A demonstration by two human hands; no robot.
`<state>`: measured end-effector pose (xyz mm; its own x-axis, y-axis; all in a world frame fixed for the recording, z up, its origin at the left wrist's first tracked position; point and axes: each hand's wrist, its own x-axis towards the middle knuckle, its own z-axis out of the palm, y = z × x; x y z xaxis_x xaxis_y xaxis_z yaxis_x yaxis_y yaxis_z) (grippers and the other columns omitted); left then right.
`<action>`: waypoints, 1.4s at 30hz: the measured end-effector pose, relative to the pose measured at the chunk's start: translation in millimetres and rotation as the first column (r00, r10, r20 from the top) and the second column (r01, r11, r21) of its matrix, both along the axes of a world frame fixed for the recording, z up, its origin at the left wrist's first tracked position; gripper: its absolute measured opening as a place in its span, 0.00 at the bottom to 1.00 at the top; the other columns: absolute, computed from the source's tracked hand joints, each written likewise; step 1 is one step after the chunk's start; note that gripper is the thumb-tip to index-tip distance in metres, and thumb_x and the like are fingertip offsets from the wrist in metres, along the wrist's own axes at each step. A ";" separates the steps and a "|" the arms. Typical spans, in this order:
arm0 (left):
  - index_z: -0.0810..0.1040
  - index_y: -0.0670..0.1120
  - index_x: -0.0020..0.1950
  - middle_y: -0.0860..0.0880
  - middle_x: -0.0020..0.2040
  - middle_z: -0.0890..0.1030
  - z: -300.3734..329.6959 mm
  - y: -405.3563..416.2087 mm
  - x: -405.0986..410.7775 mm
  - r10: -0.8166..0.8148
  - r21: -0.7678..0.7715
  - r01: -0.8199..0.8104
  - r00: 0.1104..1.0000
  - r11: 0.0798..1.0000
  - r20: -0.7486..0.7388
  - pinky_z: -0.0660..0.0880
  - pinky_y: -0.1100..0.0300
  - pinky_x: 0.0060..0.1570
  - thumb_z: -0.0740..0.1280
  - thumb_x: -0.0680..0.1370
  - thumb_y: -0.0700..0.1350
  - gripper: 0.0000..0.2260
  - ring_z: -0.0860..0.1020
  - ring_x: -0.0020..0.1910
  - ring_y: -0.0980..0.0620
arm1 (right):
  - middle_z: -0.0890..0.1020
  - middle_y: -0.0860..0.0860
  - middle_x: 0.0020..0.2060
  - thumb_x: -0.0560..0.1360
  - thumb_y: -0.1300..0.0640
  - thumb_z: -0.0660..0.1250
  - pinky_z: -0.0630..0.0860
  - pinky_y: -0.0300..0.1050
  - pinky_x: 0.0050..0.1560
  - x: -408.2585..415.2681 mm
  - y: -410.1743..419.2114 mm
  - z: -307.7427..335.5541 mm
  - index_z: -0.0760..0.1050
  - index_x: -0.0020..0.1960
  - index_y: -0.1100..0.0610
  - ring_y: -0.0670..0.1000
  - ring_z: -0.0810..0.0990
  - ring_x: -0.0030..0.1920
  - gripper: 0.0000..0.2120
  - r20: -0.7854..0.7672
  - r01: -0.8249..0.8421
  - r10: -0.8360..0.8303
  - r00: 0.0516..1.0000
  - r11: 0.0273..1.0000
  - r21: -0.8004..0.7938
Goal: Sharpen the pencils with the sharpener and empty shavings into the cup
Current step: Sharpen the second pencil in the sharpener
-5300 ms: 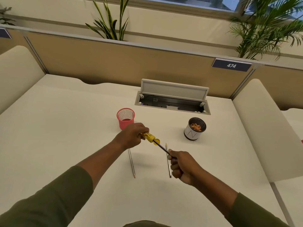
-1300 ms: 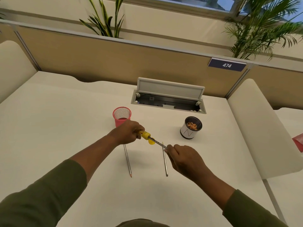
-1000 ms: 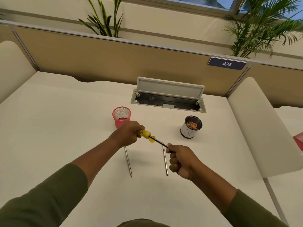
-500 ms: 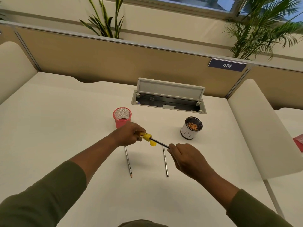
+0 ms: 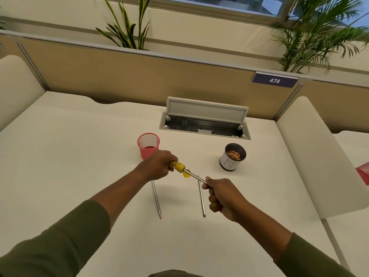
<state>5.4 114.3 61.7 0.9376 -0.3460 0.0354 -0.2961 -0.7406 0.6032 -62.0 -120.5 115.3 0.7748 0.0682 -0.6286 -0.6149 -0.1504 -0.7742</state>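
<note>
The left hand [image 5: 157, 165] has a closed grip on the yellow sharpener [image 5: 178, 166], bracing it above the table [image 5: 69, 166]. The right hand [image 5: 221, 196] pinches the pencil [image 5: 194, 176] fed into it, likely to twist. Two pencils lie below: one [image 5: 156, 198] left, another [image 5: 201, 198] right. The shavings cup [image 5: 232, 158] waits near, within easy reach.

White desk [image 5: 60, 156], tan partition [image 5: 119, 76], window [image 5: 219, 3] above

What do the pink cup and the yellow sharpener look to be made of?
Pink cup: wire mesh, likely painted metal; light shows through its wall. Yellow sharpener, held in the left hand: smooth, slightly glossy, probably plastic.
</note>
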 end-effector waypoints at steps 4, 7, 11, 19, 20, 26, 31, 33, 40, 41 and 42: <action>0.81 0.43 0.52 0.46 0.44 0.82 1.0 3.5 2.6 -0.020 0.020 0.021 0.997 1.000 -0.075 0.80 0.49 0.45 0.66 0.71 0.29 0.14 0.80 0.42 0.50 | 0.76 0.49 0.33 0.80 0.53 0.57 0.66 0.43 0.32 -0.8 -13.6 -12.7 0.76 0.47 0.56 0.48 0.71 0.30 0.11 0.418 -0.210 0.644 0.640 0.670 -0.712; 0.82 0.43 0.54 0.46 0.46 0.82 5.1 3.9 2.7 -0.016 0.029 0.020 0.994 0.999 -0.110 0.80 0.52 0.45 0.68 0.72 0.31 0.13 0.79 0.42 0.51 | 0.74 0.52 0.33 0.80 0.54 0.58 0.65 0.48 0.30 3.2 -28.0 -22.5 0.74 0.48 0.57 0.54 0.70 0.29 0.09 0.326 -0.034 0.917 0.231 0.342 -0.939; 0.82 0.42 0.56 0.44 0.48 0.83 9.3 1.2 0.2 -0.037 0.030 0.041 0.989 0.999 -0.145 0.80 0.53 0.47 0.68 0.72 0.31 0.14 0.81 0.45 0.50 | 0.69 0.52 0.28 0.80 0.54 0.62 0.57 0.46 0.28 13.2 -38.0 -26.4 0.74 0.49 0.59 0.54 0.64 0.25 0.09 0.312 0.201 0.948 0.066 0.294 -0.934; 0.83 0.43 0.51 0.46 0.43 0.83 8.2 -1.5 -0.3 -0.020 0.010 0.020 0.999 1.000 0.030 0.80 0.48 0.42 0.68 0.69 0.30 0.14 0.80 0.40 0.49 | 0.65 0.49 0.22 0.80 0.51 0.60 0.60 0.40 0.26 -0.1 -8.7 -23.5 0.73 0.33 0.58 0.49 0.63 0.22 0.20 0.505 -0.035 0.311 0.805 0.875 -0.483; 0.83 0.43 0.51 0.46 0.43 0.83 7.9 -1.9 -1.1 -0.019 0.009 0.019 0.999 1.000 0.049 0.80 0.48 0.41 0.68 0.69 0.30 0.14 0.80 0.40 0.49 | 0.61 0.49 0.23 0.80 0.52 0.61 0.58 0.39 0.25 -0.5 -3.5 -17.4 0.73 0.33 0.59 0.47 0.58 0.21 0.19 0.287 0.010 0.047 0.957 0.981 -0.195; 0.83 0.43 0.50 0.46 0.43 0.83 10.2 -2.4 -0.2 -0.025 0.006 0.025 0.998 1.000 0.063 0.81 0.50 0.41 0.68 0.69 0.30 0.13 0.79 0.40 0.51 | 0.58 0.48 0.26 0.81 0.52 0.58 0.55 0.38 0.23 -4.0 0.7 -3.0 0.72 0.38 0.58 0.46 0.54 0.23 0.16 -0.117 0.060 -0.046 0.992 0.991 0.121; 0.83 0.44 0.49 0.47 0.42 0.83 8.1 0.6 1.8 -0.015 -0.029 0.015 1.000 0.999 0.023 0.81 0.49 0.42 0.68 0.70 0.30 0.13 0.80 0.39 0.51 | 0.76 0.47 0.32 0.79 0.55 0.60 0.68 0.39 0.29 -6.0 -7.3 -7.0 0.73 0.48 0.54 0.48 0.72 0.30 0.05 0.460 -0.148 0.532 0.711 0.753 -0.641; 0.83 0.44 0.49 0.47 0.41 0.82 8.1 1.9 2.6 -0.020 -0.028 0.020 1.000 0.999 0.002 0.81 0.48 0.42 0.69 0.70 0.31 0.12 0.80 0.39 0.51 | 0.74 0.50 0.32 0.79 0.56 0.61 0.68 0.46 0.30 -3.8 -17.0 -12.7 0.74 0.48 0.56 0.52 0.71 0.30 0.05 0.499 -0.046 0.760 0.415 0.566 -0.823; 0.84 0.44 0.50 0.47 0.42 0.83 7.8 -2.8 1.9 -0.027 -0.015 0.027 1.000 1.000 -0.001 0.81 0.49 0.42 0.69 0.69 0.31 0.14 0.80 0.40 0.50 | 0.71 0.52 0.27 0.80 0.56 0.58 0.56 0.44 0.25 5.7 -31.2 -30.6 0.77 0.47 0.62 0.54 0.66 0.23 0.12 0.383 0.295 0.924 -0.005 0.367 -0.882; 0.83 0.44 0.50 0.47 0.42 0.83 7.0 -3.8 1.8 -0.018 -0.012 0.019 1.000 1.000 0.020 0.81 0.49 0.42 0.69 0.69 0.31 0.14 0.80 0.40 0.50 | 0.72 0.52 0.27 0.79 0.56 0.59 0.58 0.44 0.23 3.4 -26.7 -33.1 0.76 0.45 0.60 0.54 0.67 0.23 0.11 0.451 0.249 0.891 0.046 0.427 -0.869; 0.83 0.44 0.50 0.47 0.42 0.83 6.1 -4.5 1.5 -0.008 -0.012 0.008 0.999 1.000 0.042 0.81 0.49 0.41 0.69 0.70 0.31 0.14 0.80 0.40 0.50 | 0.72 0.51 0.26 0.79 0.55 0.59 0.61 0.44 0.23 0.7 -21.7 -34.3 0.75 0.41 0.58 0.53 0.68 0.23 0.11 0.534 0.182 0.834 0.139 0.508 -0.842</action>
<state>6.9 109.8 67.8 0.9323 -0.3529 0.0789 -0.3273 -0.7307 0.5991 -61.3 -142.2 81.0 0.7322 0.5458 0.4074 0.6403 -0.7554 -0.1388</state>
